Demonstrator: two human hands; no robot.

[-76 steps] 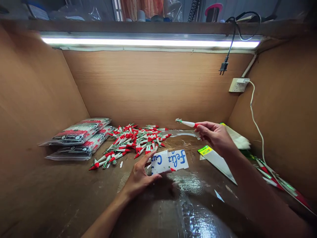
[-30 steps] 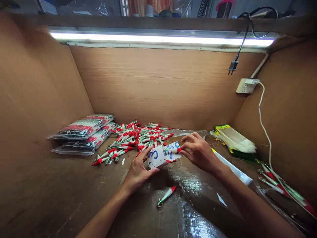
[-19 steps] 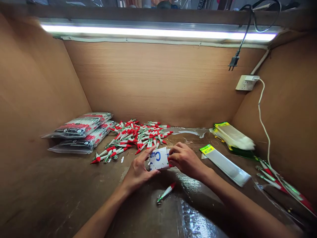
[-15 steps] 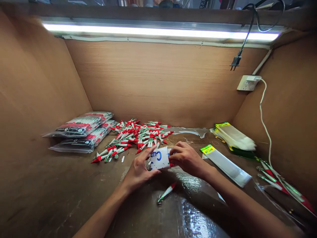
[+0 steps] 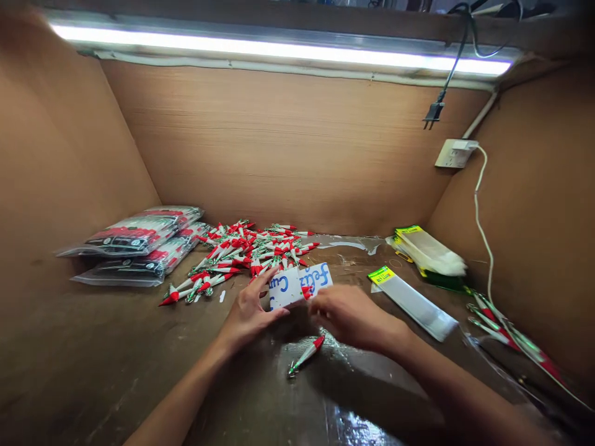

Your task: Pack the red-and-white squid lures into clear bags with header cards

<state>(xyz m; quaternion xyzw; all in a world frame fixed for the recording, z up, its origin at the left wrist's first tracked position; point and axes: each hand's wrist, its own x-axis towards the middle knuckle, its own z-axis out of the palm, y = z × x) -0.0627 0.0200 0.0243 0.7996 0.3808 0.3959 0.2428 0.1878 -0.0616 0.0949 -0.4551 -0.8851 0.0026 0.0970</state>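
Observation:
Between its thumb and fingers, my left hand (image 5: pixel 251 306) grips a folded white paper (image 5: pixel 284 288) printed with large blue letters. A red lure tip (image 5: pixel 307 292) shows at the fold, with the rest of that lure hidden. My right hand (image 5: pixel 346 313), blurred by motion, is close beside the tip with its fingers curled in; what they pinch, if anything, I cannot make out. Below the hands, a single red, white and green fishing lure (image 5: pixel 305 356) lies on the dark tabletop (image 5: pixel 251 384). Behind them spreads a pile of similar lures (image 5: pixel 251 251).
Bagged lure packs (image 5: pixel 134 238) are stacked at the left. Clear sleeves with yellow headers (image 5: pixel 430 251) lie at the right, with one separate sleeve (image 5: pixel 413 303) nearer. More lures (image 5: pixel 511 337) lie by the right wall under a white cable (image 5: pixel 481 217). A black plug (image 5: pixel 434 113) hangs above.
My right hand has drawn down and curled in, uncovering more of the paper's right side and the red tip. The whole view has shifted slightly; my left hand keeps its hold.

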